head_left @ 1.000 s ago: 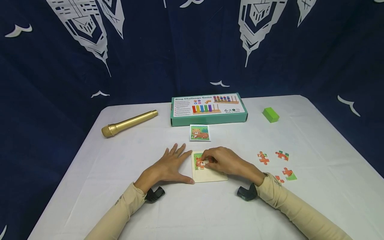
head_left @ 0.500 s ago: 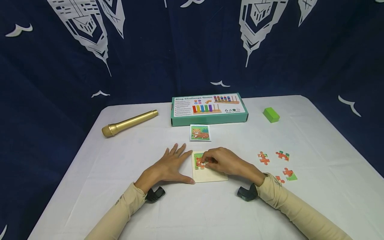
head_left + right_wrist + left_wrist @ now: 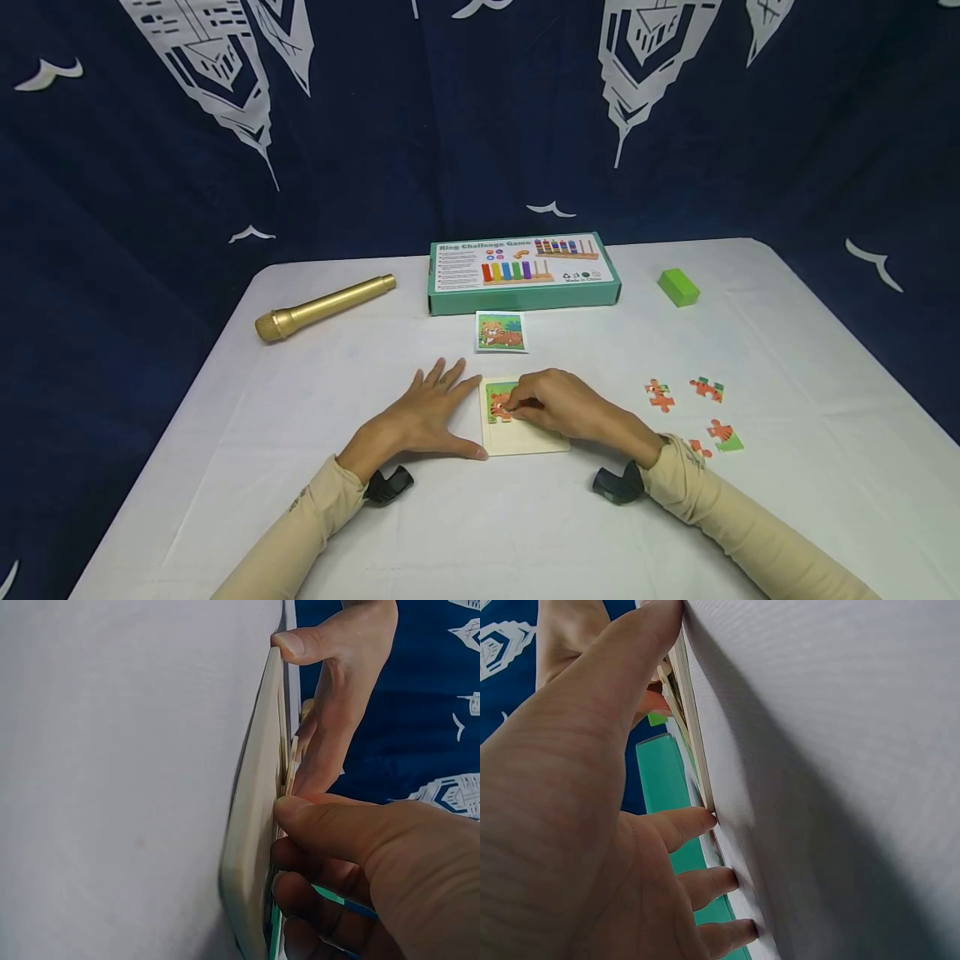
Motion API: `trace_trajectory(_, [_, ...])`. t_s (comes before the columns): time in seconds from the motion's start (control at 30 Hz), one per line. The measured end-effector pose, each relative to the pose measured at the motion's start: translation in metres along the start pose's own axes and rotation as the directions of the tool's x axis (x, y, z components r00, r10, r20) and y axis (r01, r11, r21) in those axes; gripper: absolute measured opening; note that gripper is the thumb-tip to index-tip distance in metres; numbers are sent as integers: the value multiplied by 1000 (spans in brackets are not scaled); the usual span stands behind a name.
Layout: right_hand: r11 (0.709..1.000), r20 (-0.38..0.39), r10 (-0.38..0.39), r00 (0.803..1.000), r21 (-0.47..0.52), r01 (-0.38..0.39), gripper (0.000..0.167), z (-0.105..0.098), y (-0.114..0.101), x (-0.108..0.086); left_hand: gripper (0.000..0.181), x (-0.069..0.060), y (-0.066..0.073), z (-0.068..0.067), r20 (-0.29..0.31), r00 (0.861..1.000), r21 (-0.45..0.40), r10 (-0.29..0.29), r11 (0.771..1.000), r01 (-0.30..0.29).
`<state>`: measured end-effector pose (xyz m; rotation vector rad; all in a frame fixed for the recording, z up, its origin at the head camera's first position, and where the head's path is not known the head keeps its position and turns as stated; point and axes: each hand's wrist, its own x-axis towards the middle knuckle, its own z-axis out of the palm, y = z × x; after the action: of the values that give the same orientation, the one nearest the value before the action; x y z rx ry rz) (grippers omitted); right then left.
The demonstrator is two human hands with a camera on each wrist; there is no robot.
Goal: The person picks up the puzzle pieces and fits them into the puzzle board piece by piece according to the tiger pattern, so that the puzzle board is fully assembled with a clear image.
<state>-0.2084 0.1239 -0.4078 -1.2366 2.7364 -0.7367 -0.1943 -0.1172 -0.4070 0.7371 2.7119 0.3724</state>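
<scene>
A pale wooden puzzle tray (image 3: 528, 443) lies flat on the table, with part of a tiger picture in its upper left corner. My left hand (image 3: 423, 417) is spread beside it, thumb and index finger touching the left corners. My right hand (image 3: 566, 404) reaches over the tray and pinches a jigsaw piece (image 3: 291, 766) between thumb and fingers. That piece is tilted against the tray in the right wrist view; the fingers largely cover it in the head view. Behind the tray lies a small tiger picture card (image 3: 501, 332).
Several loose jigsaw pieces (image 3: 660, 396) lie to the right, one partly behind the right sleeve (image 3: 720, 483). A green game box (image 3: 523, 302) stands at the back, with a gold microphone (image 3: 326, 308) to its left and a green block (image 3: 678, 287) to its right.
My right fingertips have shifted very slightly to the right over the tray, so a little more of the tiger picture shows. My left hand stays in place.
</scene>
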Motion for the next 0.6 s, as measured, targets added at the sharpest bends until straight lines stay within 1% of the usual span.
trace_trajectory(0.07, [1000,0,-11,1000,5,11,13,0,0,0,109,0,0,0,-3,1000,1,2,1000,-2])
trace_trajectory(0.2, [999,7,-16,1000,47,16,14,0,1,0,108,0,0,0,-7,1000,1,6,1000,-6])
trace_trajectory(0.4, [998,33,-3,999,70,1,15,0,3,-1,109,0,0,0,-3,1000,0,2,1000,-2])
trace_trajectory(0.6, [996,33,18,999,86,-21,16,-1,2,-2,109,0,0,0,-2,1000,-1,1,1000,-1])
